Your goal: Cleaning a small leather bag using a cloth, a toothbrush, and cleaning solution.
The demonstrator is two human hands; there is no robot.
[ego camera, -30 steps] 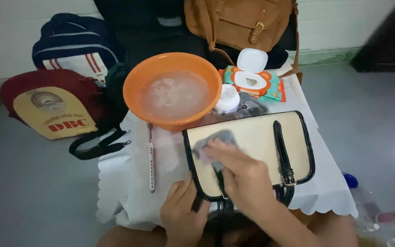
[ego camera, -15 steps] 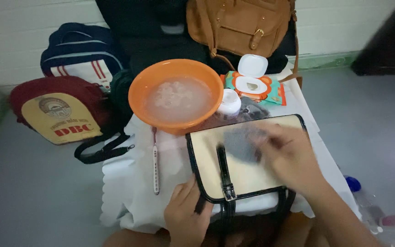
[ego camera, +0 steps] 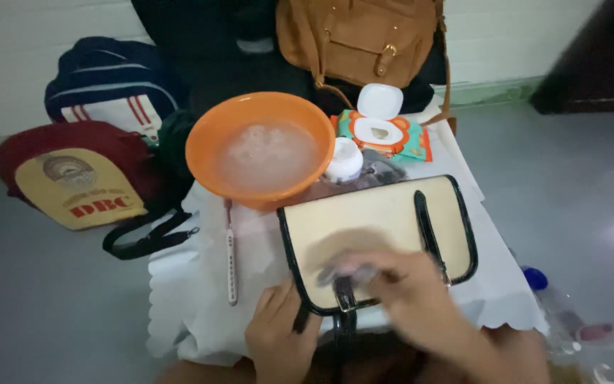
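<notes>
Cream handbag [ego camera: 381, 227]: left hand [ego camera: 278, 341] clamps its near edge; right hand [ego camera: 406, 299] (blurred, grip unclear) needs even wiping pressure.

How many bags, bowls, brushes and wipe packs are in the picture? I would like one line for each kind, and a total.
Bags: 4 – cream handbag, brown bag, navy backpack, red backpack
Bowls: 1 – orange bowl
Brushes: 1 – toothbrush
Wipe packs: 1 – wipe pack
Total: 7
</notes>
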